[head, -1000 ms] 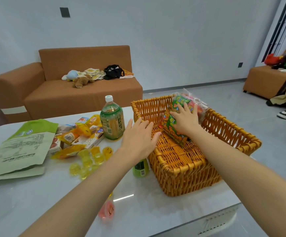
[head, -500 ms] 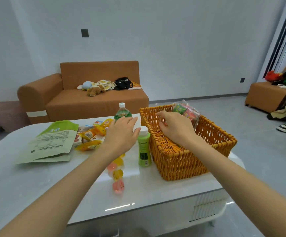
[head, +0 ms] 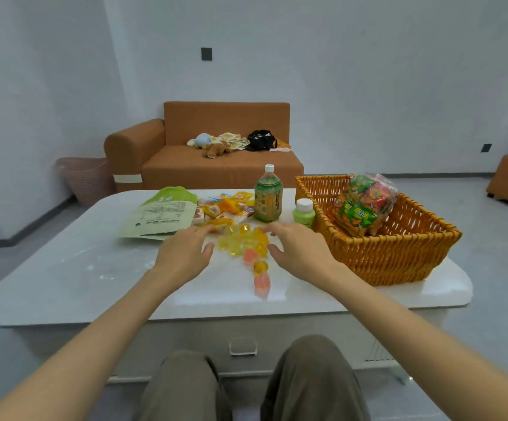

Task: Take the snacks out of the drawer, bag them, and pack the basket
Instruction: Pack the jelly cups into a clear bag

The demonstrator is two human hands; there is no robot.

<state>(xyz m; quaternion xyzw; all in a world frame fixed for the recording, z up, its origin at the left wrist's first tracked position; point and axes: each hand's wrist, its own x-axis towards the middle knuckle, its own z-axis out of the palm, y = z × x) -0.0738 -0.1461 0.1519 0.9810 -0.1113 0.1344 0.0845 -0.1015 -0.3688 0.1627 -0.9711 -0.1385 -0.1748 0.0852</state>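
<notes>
Wicker, woven tight in orange-brown strands, forms the rectangular basket [head: 398, 256] at the right end of our glossy white table [head: 79, 278]. Inside it, leaning toward the far wall, sits the crinkly clear bag of snacks [head: 365, 205], with green and red packets showing through. Small translucent jelly cups [head: 243, 241] in yellow, orange and pink lie clustered on the tabletop, a few trailing toward us. Our left hand [head: 182, 253] and right hand [head: 298, 250] flank that cluster, fingers spread and loose, grasping nothing; we cannot tell whether the fingertips touch the cups. Behind them stand a rounded green tea bottle [head: 268, 197] with a white cap and a squat lime-green bottle [head: 303, 212] just beside the basket. A flat green paper bag [head: 161, 214] lies to the left, next to a heap of shiny yellow packets [head: 225, 206]. Half a second ago our right hand was over the basket and our left was by the lime-green bottle; both have since come to the jelly cups.
</notes>
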